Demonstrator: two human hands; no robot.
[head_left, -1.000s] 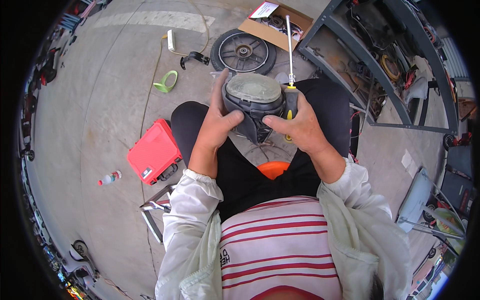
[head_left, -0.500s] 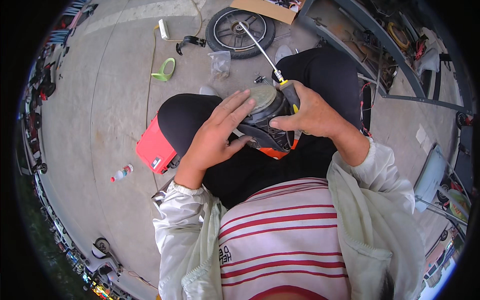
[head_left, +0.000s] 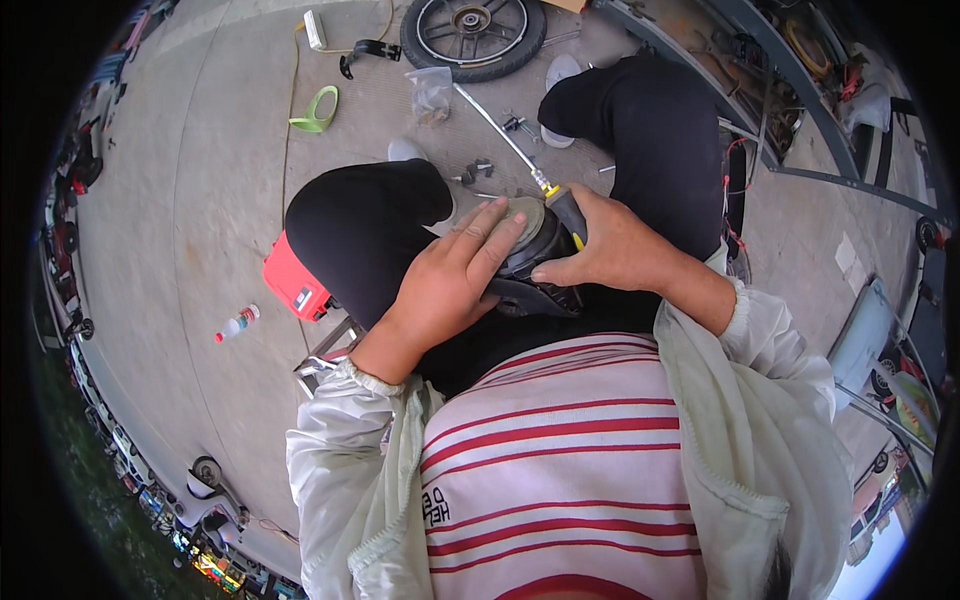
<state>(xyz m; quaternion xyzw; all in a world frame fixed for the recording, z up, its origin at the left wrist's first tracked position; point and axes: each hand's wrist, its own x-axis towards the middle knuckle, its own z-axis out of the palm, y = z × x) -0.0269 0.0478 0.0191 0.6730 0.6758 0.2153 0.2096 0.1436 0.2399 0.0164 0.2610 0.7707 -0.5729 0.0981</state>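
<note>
Just off centre, toward 1 o'clock: probable headlamp unit (head_left: 527, 257), clouded lens (head_left: 533, 208) uppermost.
Left hand (head_left: 440, 275): clamped on unit, fingers across lens.
Right hand (head_left: 612, 240): wrapped around screwdriver (head_left: 564, 207), thumb against unit; shaft toward 11 o'clock.
Progress, judged: lens in place; screwdriver not engaged; remaining steps unclear.
Floor (head_left: 210, 250), 12 o'clock: spoked wheel (head_left: 471, 20), loose hardware (head_left: 518, 125).

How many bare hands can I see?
2: the left hand, on the pale round cover of a black plastic housing; the right hand, at the housing's right side with a grey-and-yellow-handled metal tool.
</note>
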